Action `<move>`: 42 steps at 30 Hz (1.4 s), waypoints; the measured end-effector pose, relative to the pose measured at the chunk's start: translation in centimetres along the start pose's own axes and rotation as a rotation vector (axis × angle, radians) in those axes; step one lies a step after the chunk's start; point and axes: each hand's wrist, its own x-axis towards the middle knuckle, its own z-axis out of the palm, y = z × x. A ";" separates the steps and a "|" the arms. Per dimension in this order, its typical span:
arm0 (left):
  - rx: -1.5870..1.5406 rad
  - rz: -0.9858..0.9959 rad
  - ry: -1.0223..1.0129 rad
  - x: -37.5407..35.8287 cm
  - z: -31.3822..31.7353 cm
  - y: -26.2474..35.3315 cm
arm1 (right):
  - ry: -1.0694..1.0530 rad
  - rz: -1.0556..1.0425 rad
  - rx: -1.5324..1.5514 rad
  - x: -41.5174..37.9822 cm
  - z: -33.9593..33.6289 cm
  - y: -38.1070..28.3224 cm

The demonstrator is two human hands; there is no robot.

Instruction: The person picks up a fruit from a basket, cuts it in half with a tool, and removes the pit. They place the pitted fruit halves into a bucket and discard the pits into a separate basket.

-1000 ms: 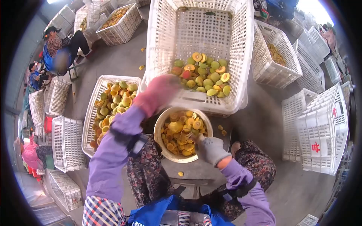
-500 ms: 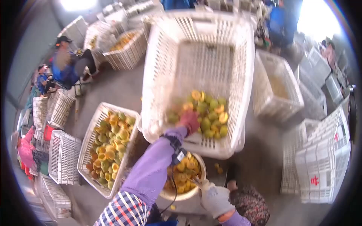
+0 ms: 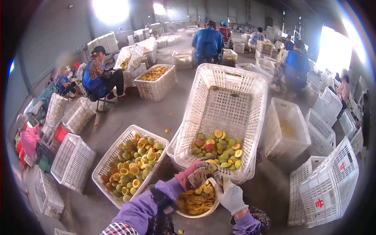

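Observation:
My left hand (image 3: 192, 175), in a pinkish-red glove, has its fingers round a yellow-green fruit (image 3: 212, 167) at the near edge of the tilted white crate (image 3: 181, 150). Close on its right is my right hand (image 3: 232, 196), in a white glove, closed on a small, partly hidden tool (image 3: 219, 180). Beneath both hands, a round tub (image 3: 215, 204) holds yellow-orange fruit pieces. Whole and cut fruits (image 3: 221, 150) lie in the lower end of the tilted crate. To the left, another crate (image 3: 102, 161) is filled with hollowed and halved fruits.
An upright crate (image 3: 288, 129) and several white crates (image 3: 329, 188) stand on the right. On the left are more crates (image 3: 73, 162) and a seated person (image 3: 100, 76) in a blue apron. Farther back, a person in blue (image 3: 208, 44) sits near fruit crates.
My left hand has drawn back from the fruit in the tilted crate, now with a fruit, and is beside my right hand. The view has tipped up, showing more of the hall.

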 end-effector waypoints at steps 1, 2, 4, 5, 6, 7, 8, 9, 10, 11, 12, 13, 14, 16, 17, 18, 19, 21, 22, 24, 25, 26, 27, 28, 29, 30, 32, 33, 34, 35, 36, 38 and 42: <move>0.149 0.091 0.014 -1.1 1.0 -0.1 | -0.025 -0.003 -0.010 0.0 0.3 -0.2; 0.297 0.181 0.024 -1.8 1.8 -0.2 | -0.029 0.004 0.004 0.1 0.5 -0.5; 0.588 0.359 0.047 -2.7 2.8 -0.5 | -0.041 0.020 0.026 0.5 0.8 -1.1; 0.735 0.448 0.060 -2.8 2.6 -0.5 | -0.067 0.038 0.009 0.7 1.0 -1.2; 0.917 0.521 0.066 -2.6 1.8 -0.7 | -0.092 0.057 -0.008 0.9 1.0 -1.2; 1.097 0.594 0.073 -2.2 0.6 -0.9 | -0.118 0.076 -0.026 1.2 1.2 -1.0; 0.921 0.540 0.075 -2.5 1.3 -0.3 | -0.099 0.051 -0.030 1.5 1.3 -1.0; 0.741 0.493 0.085 -2.7 1.9 0.2 | -0.080 0.026 -0.032 1.8 1.5 -1.0; 0.515 0.435 0.082 -2.3 1.2 0.1 | -0.060 0.001 -0.033 2.1 1.7 -1.1; 0.290 0.375 0.079 -1.8 0.5 0.2 | -0.039 -0.005 -0.014 2.3 2.1 -1.2; 0.067 0.315 0.075 -1.5 0.0 0.4 | -0.018 -0.012 0.005 2.5 2.4 -1.4; -0.161 0.267 0.050 -1.9 -0.6 0.9 | 0.002 -0.018 0.024 2.5 2.7 -1.6; -0.201 0.261 0.036 -2.1 -0.8 1.3 | -0.029 -0.032 0.009 2.5 3.1 -1.5; -0.278 0.247 0.012 -2.5 -1.1 1.6 | -0.093 -0.058 -0.019 2.3 3.7 -1.3; -0.286 0.258 0.019 -2.4 -1.2 1.6 | -0.093 -0.055 0.000 2.3 3.8 -1.6; -0.178 0.275 0.054 -2.7 -1.1 1.7 | -0.092 -0.054 0.017 2.5 3.6 -2.1; -0.069 0.292 0.088 -3.2 -0.9 1.9 | -0.091 -0.055 0.034 2.7 3.5 -2.6; 0.006 0.329 0.103 -3.6 -0.7 2.2 | -0.096 -0.067 0.033 2.8 3.6 -3.1; -0.028 0.349 0.083 -3.7 -0.9 2.1 | -0.098 -0.070 0.031 2.9 3.5 -3.2; 0.304 0.463 0.125 -3.9 -1.8 1.4 | 0.020 -0.186 0.031 3.5 4.3 -2.5; 0.669 0.528 0.183 -4.2 -3.0 0.7 | 0.060 -0.219 0.037 3.1 4.5 -2.3; 0.932 0.548 0.197 -4.4 -3.7 0.1 | 0.007 -0.146 -0.001 3.1 4.2 -2.7; 1.192 0.577 0.218 -4.7 -4.4 -0.5 | -0.018 -0.101 -0.024 2.9 3.9 -2.7; 0.997 0.549 0.192 -4.3 -4.3 -0.6 | 0.019 -0.077 -0.059 2.5 5.2 -1.5; 0.801 0.524 0.171 -3.8 -4.3 -0.8 | -0.016 -0.028 -0.015 2.8 4.5 -2.2; 0.679 0.490 0.198 -3.8 -3.3 -0.7 | -0.041 -0.006 -0.038 2.9 4.0 -2.5; 0.426 0.440 0.257 -3.7 -1.1 -0.4 | -0.020 -0.028 0.006 2.7 4.3 -2.2; 0.463 0.404 0.230 -3.1 -2.1 -0.6 | -0.033 -0.021 -0.006 2.6 4.3 -2.1; 0.503 0.372 0.201 -2.5 -2.9 -0.9 | -0.043 -0.017 -0.018 2.6 4.4 -2.0; 0.643 0.417 0.225 -2.3 -2.8 -1.1 | -0.053 -0.012 -0.029 2.6 4.4 -1.9; 0.782 0.461 0.256 -2.1 -2.7 -1.2 | -0.050 -0.018 -0.039 2.5 4.5 -2.0; 1.147 0.579 0.227 -2.8 -2.0 -0.8 | -0.044 -0.038 -0.062 2.4 4.7 -2.0; 0.792 0.597 0.256 -4.0 0.1 -1.0 | -0.082 -0.047 -0.055 2.1 5.2 -1.8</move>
